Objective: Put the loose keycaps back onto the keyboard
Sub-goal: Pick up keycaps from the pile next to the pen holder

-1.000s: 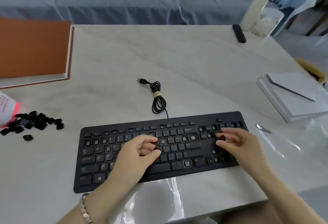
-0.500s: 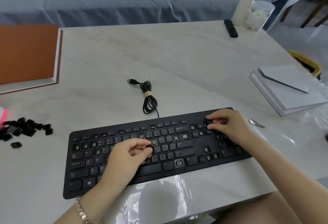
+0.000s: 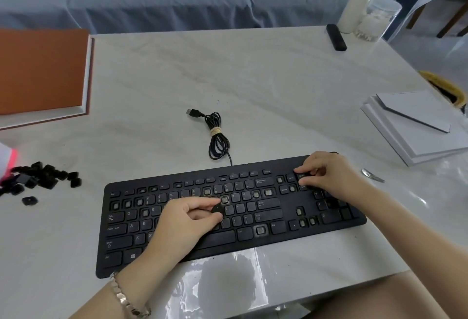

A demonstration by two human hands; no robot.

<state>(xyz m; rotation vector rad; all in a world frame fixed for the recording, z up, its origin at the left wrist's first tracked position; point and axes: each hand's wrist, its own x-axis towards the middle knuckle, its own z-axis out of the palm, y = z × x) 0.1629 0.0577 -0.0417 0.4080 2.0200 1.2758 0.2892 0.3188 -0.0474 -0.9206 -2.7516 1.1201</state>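
Our left hand (image 3: pixel 188 220) pinches a keycap (image 3: pixel 217 209) by its edges — we judge it light, stiff, slippery — just short of a bare switch (image 3: pixel 224 199); our right hand (image 3: pixel 326 174) seemingly pinches a second keycap (image 3: pixel 303 176).

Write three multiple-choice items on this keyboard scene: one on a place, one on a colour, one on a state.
1. The pile of loose keycaps lies:
A. on the table, left of the keyboard
B. right of the keyboard
C. on top of the keyboard

2. The cover of the book is:
A. green
B. orange-brown
C. black

3. The left hand:
A. lies flat on the table
B. grips the book
C. pinches a keycap over the keyboard

Answers:
1 A: the black pile sits near the table's left edge.
2 B: the cover shows orange-brown.
3 C: thumb and fingertips close on a black cap above the letter keys.
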